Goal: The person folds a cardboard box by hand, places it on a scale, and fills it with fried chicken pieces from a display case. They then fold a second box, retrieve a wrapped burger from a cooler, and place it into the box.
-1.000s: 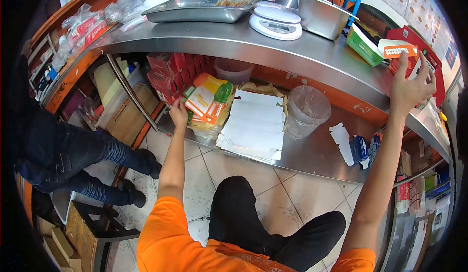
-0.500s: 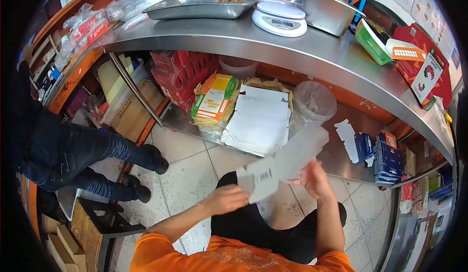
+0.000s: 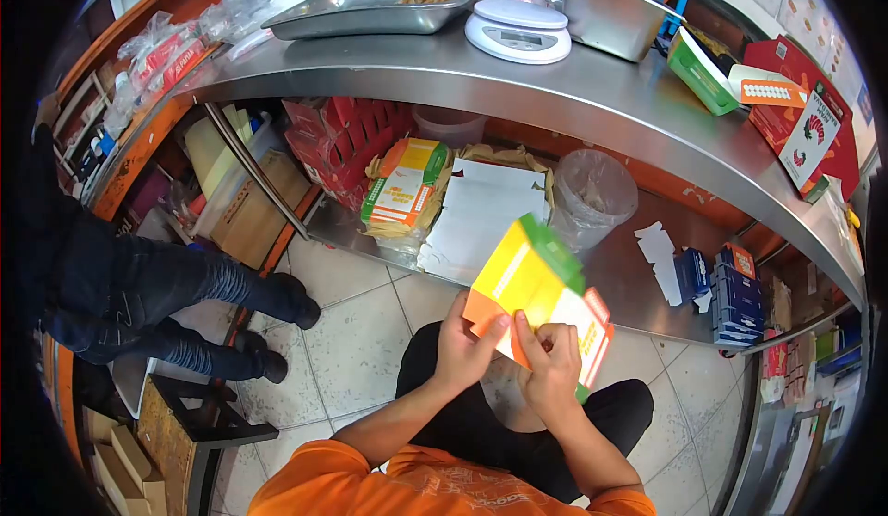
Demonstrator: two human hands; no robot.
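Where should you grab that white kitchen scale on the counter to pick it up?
Take the scale by its base, one hand on each side, coming from above. Its round top plate is wide and low, with little for fingers to catch, so lifting under the base edges seems safest.

Both hands on a half-folded carton (image 3: 536, 289), yellow/orange/green, held over the lap. Left hand (image 3: 465, 340) grips its lower left edge, right hand (image 3: 552, 368) pinches the bottom flap. Just beyond the carton, on the lower shelf (image 3: 610, 285): stack of white flat sheets (image 3: 486, 215), printed carton stack (image 3: 405, 183) left of those. Scale (image 3: 518, 33) on the desk (image 3: 555, 91) above.
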